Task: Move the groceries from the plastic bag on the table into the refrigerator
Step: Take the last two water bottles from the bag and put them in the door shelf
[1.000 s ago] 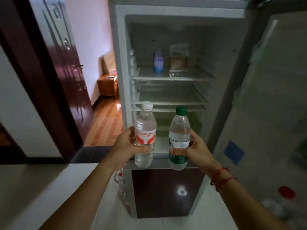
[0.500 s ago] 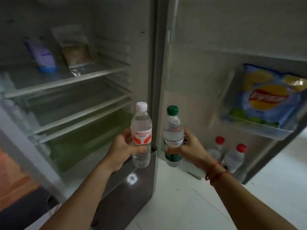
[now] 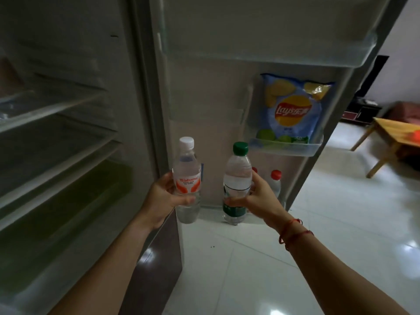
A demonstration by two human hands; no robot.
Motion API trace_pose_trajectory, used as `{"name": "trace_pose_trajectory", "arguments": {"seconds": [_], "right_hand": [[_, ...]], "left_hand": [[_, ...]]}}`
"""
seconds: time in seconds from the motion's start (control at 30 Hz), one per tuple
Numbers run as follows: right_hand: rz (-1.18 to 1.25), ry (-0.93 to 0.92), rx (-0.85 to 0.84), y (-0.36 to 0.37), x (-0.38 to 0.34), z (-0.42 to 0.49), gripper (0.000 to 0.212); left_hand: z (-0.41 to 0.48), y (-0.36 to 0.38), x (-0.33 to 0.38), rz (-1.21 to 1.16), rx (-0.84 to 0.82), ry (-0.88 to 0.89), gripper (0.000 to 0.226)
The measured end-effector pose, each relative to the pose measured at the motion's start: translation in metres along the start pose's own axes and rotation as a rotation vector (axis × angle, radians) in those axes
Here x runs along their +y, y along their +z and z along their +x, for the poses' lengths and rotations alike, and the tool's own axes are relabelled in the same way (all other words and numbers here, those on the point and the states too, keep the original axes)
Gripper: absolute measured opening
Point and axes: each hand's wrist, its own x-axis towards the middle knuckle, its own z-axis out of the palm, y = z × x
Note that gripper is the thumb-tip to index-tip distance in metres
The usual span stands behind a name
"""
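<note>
Left-hand fingers (image 3: 185, 200) curled round a white-capped water bottle (image 3: 186, 178); the right hand (image 3: 256, 197) gripped a green-capped bottle (image 3: 236, 183). Both stood upright before the open refrigerator door (image 3: 204, 98), whose shelf (image 3: 295, 149) held a chip bag (image 3: 293, 110).

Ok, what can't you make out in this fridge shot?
All head view.
Red-capped bottles in the door: mostly hidden behind the green-capped bottle and right hand; count unclear.
Fridge shelves: blurred, contents cut off at left edge.
Orange item on wooden table: blurred, cut by right edge.
</note>
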Motion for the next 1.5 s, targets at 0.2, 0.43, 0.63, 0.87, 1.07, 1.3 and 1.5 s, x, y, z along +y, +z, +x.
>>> {"name": "trace_pose_trajectory", "arguments": {"seconds": [0.2, 0.43, 0.63, 0.87, 1.07, 1.3, 1.5], "right_hand": [[0.006, -0.001, 0.005, 0.003, 0.007, 0.010, 0.068], [-0.045, -0.001, -0.009, 0.006, 0.013, 0.031, 0.067], [-0.079, 0.024, -0.015, 0.011, 0.016, 0.055, 0.064], [-0.063, 0.037, -0.020, 0.024, 0.031, 0.083, 0.069], [-0.133, 0.074, 0.004, 0.041, 0.057, 0.106, 0.069], [-0.231, 0.083, 0.025, 0.057, 0.084, 0.120, 0.067], [-0.306, 0.045, 0.040, 0.065, 0.097, 0.126, 0.053]], "left_hand": [[0.010, 0.000, -0.007, 0.013, 0.002, -0.012, 0.063], [0.032, -0.004, -0.013, 0.030, -0.012, -0.039, 0.066], [0.060, -0.005, -0.021, 0.047, -0.013, -0.068, 0.068], [0.092, -0.005, -0.041, 0.043, -0.059, -0.115, 0.074], [0.114, -0.007, -0.065, 0.094, -0.090, -0.152, 0.079], [0.136, -0.010, -0.088, 0.158, -0.125, -0.173, 0.080], [0.146, -0.008, -0.107, 0.182, -0.124, -0.187, 0.080]]}}
